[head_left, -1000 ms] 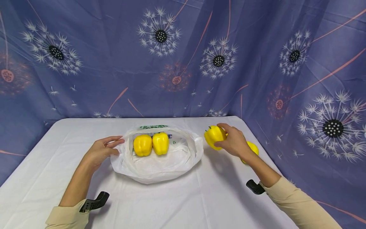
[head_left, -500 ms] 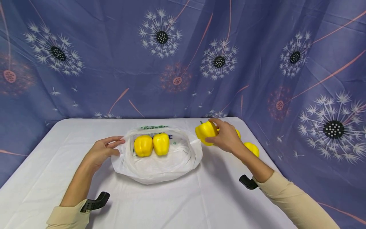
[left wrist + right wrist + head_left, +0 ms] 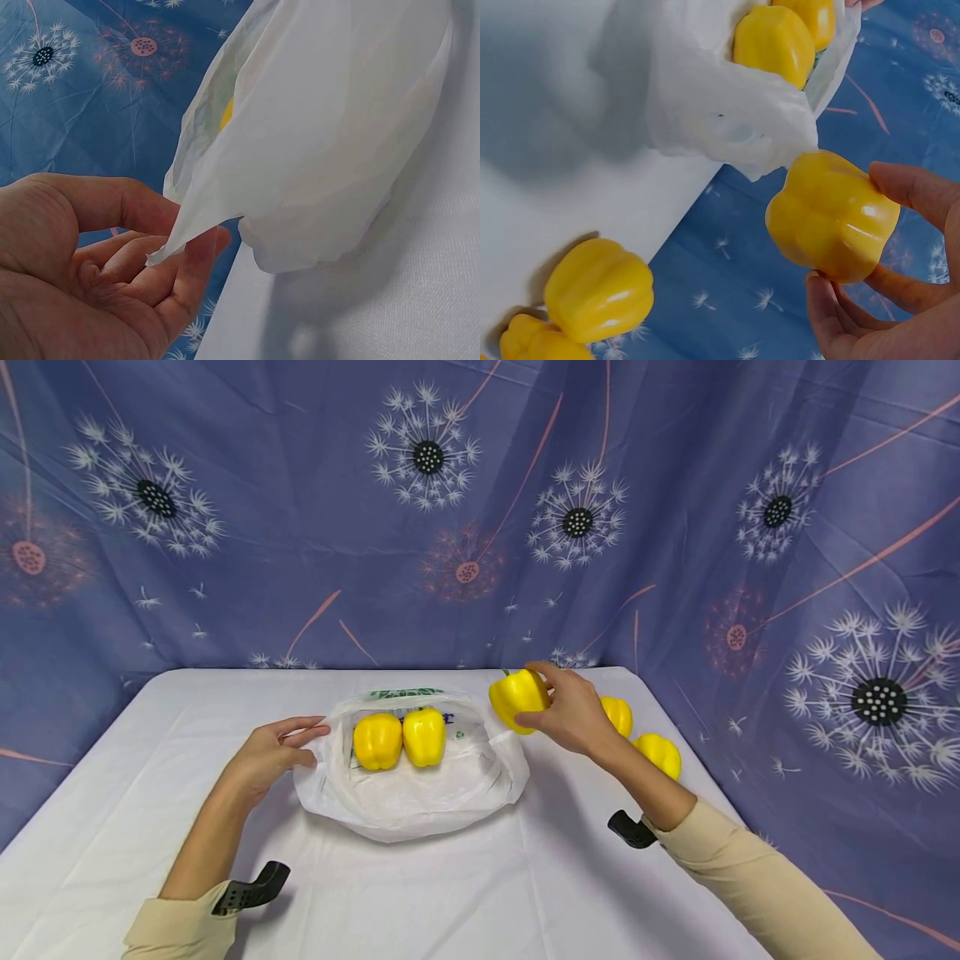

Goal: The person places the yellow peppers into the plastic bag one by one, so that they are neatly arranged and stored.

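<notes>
A white plastic bag (image 3: 408,814) stands with its mouth spread wide on the table. Inside it sit two yellow bell peppers, one on the left (image 3: 377,742) and one on the right (image 3: 424,737). My left hand (image 3: 262,760) pinches the bag's left edge between thumb and fingers; in the left wrist view a corner of the plastic (image 3: 202,217) runs between them. My right hand (image 3: 572,710) grips another yellow bell pepper (image 3: 517,700) between thumb and fingertips. That pepper is held up at the bag's right rim; in the right wrist view (image 3: 832,217) its blossom end shows.
More yellow bell peppers lie on the table at the right, one farther back (image 3: 617,716) and one nearer (image 3: 658,755), partly behind my right forearm. A white cloth (image 3: 450,902) covers the table. A blue dandelion-print curtain (image 3: 300,527) hangs behind and at the right.
My right hand has moved left with its bell pepper, from beside the bag to the right rim. The peppers behind it have come into fuller view. My left hand stays at the bag's edge.
</notes>
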Demonstrator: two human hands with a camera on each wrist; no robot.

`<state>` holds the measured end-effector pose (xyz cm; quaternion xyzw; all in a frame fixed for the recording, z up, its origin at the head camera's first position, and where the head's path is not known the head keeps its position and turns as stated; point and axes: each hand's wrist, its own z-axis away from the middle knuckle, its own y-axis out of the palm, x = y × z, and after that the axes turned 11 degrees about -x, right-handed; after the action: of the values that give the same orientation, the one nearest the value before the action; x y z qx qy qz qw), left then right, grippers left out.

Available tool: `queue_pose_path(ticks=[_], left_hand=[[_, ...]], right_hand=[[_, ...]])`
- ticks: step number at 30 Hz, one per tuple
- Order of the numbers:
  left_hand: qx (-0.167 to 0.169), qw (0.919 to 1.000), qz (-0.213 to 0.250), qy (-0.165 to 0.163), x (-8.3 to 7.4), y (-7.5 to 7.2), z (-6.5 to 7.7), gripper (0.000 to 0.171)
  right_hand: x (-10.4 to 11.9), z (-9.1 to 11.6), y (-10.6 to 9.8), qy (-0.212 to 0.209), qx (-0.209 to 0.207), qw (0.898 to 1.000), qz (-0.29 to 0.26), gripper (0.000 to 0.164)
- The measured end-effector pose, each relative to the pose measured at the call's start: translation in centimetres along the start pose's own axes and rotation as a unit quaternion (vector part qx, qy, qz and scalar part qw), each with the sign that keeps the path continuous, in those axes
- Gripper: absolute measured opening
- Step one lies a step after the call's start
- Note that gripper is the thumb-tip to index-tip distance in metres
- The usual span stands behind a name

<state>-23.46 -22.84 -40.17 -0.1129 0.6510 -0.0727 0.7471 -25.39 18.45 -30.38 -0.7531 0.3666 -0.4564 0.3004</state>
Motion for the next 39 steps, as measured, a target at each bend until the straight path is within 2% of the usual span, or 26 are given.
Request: queue_pose_path(ticks=[14, 29, 39], left_hand=[[-0.002, 1.0000, -0.002, -0.001, -0.2, 0.1, 0.1, 0.079], [0.001, 1.0000, 0.003, -0.003, -0.3, 0.0, 0.1, 0.081], [0.000, 1.0000, 0.003, -0.003, -0.3, 0.0, 0.2, 0.080]], right_hand=[[2.2, -0.8, 0.7, -0.015, 0.003, 1.000, -0.017, 0.077], [4.0, -1.1, 2.7, -0.007, 0.041, 0.999, -0.029, 0.077], [4.1, -0.7, 4.3, 0.012, 0.067, 0.997, -0.028, 0.079]])
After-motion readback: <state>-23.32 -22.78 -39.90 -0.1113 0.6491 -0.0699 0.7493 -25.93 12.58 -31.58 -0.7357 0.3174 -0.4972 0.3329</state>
